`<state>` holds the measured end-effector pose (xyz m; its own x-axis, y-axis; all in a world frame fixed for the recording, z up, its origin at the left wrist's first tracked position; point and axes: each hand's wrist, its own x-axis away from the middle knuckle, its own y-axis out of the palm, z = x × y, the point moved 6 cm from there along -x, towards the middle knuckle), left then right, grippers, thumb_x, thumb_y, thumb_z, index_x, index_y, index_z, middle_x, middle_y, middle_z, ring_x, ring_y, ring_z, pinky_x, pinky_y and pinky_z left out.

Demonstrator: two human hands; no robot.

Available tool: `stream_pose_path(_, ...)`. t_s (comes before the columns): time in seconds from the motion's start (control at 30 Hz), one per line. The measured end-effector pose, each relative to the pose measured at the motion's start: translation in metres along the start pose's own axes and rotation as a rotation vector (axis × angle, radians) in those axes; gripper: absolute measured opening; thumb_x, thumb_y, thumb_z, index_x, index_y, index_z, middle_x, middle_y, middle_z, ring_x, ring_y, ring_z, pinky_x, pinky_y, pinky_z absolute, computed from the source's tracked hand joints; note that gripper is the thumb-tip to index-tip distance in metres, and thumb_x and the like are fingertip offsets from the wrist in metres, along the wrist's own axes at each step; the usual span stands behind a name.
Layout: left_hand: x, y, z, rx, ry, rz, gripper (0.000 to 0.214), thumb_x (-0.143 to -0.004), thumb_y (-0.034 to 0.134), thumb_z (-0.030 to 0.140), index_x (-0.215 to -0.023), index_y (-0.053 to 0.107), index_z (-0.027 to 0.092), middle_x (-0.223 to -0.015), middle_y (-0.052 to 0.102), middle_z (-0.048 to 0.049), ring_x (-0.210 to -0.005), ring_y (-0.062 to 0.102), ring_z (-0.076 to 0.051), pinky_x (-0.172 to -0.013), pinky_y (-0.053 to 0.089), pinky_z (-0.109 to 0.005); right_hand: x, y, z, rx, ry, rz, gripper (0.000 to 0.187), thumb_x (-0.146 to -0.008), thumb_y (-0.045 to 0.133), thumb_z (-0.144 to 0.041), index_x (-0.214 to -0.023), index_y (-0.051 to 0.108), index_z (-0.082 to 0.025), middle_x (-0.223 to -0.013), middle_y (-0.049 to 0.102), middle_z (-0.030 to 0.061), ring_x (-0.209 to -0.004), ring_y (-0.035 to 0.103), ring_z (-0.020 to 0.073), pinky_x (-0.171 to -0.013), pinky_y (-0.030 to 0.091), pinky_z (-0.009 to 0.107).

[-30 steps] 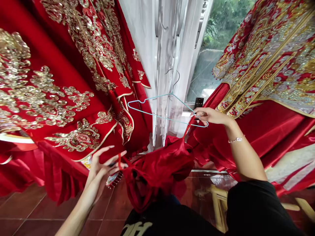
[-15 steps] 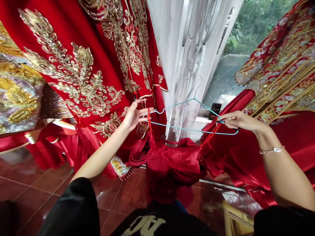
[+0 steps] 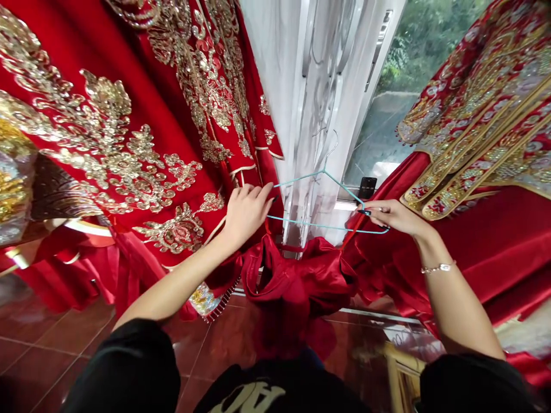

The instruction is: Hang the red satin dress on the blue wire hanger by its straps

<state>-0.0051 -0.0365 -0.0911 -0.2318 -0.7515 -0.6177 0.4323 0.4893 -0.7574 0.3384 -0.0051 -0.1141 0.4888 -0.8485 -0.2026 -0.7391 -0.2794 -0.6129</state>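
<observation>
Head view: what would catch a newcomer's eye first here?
A red robe with gold sequin embroidery hangs on the left, and a second embroidered robe on the right. Between them, the left hand and right hand reach to a light-blue wire hanger, above bunched red satin.

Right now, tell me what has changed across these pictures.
The left hand has risen and moved right, and now covers the left end of the light-blue wire hanger; the strap it held earlier is hard to make out. The right hand still pinches the hanger's right end, and the bunched red satin garment stays below.
</observation>
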Motion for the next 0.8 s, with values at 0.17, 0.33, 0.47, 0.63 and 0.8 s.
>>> stream_pose_path(0.17,0.002,-0.009,-0.008,0.032,-0.041,0.079,0.038,-0.099,0.048,0.026,-0.136,0.053,0.018,-0.124,0.059,-0.0146,-0.118,0.054,-0.030,-0.101,0.044,-0.047,0.007,0.002,0.000,0.064,-0.020,0.071,0.051,-0.088,0.057,-0.062,-0.103,0.075,-0.016,-0.049,0.041,-0.0067,-0.045,0.035,0.0091,-0.046,0.029,0.025)
stream_pose_path(0.33,-0.039,-0.024,-0.016,-0.061,-0.118,0.039,0.033,-0.101,0.049,0.032,-0.122,0.058,0.009,-0.135,0.045,-0.0191,-0.120,0.053,-0.033,-0.103,0.040,-0.055,0.011,0.000,0.010,0.166,-0.034,0.132,0.052,-0.091,0.053,-0.062,-0.111,0.074,-0.019,-0.061,0.056,-0.0004,-0.056,0.051,0.0143,-0.059,0.047,0.030)
stream_pose_path(0.47,0.024,0.001,-0.005,0.164,0.092,-0.063,0.023,-0.097,0.048,0.033,-0.101,0.066,0.018,-0.113,0.061,-0.0135,-0.108,0.058,-0.030,-0.099,0.045,-0.049,0.044,0.008,0.026,0.315,-0.117,0.503,0.053,-0.087,0.063,-0.055,-0.133,0.060,-0.027,-0.123,0.064,0.0109,-0.113,0.060,0.0276,-0.103,0.048,0.049)
stream_pose_path(0.63,0.135,0.064,-0.021,0.607,-0.079,-0.630,0.023,-0.094,0.055,0.037,-0.082,0.069,0.023,-0.087,0.067,-0.0066,-0.084,0.063,-0.024,-0.083,0.049,-0.033,0.092,0.058,0.115,0.077,0.061,0.919,0.056,-0.087,0.061,-0.040,-0.140,0.047,-0.028,-0.126,0.058,0.0107,-0.102,0.065,0.0223,-0.094,0.055,0.045)
stream_pose_path(0.8,0.154,0.063,-0.027,0.785,-0.192,-0.756,0.022,-0.089,0.061,0.037,-0.073,0.065,0.021,-0.079,0.062,-0.0037,-0.078,0.058,-0.021,-0.075,0.046,-0.027,0.073,0.135,0.180,0.061,0.371,0.443,0.031,-0.071,0.064,-0.017,-0.102,0.067,-0.019,-0.098,0.070,0.0075,-0.094,0.066,0.0234,-0.095,0.052,0.045)
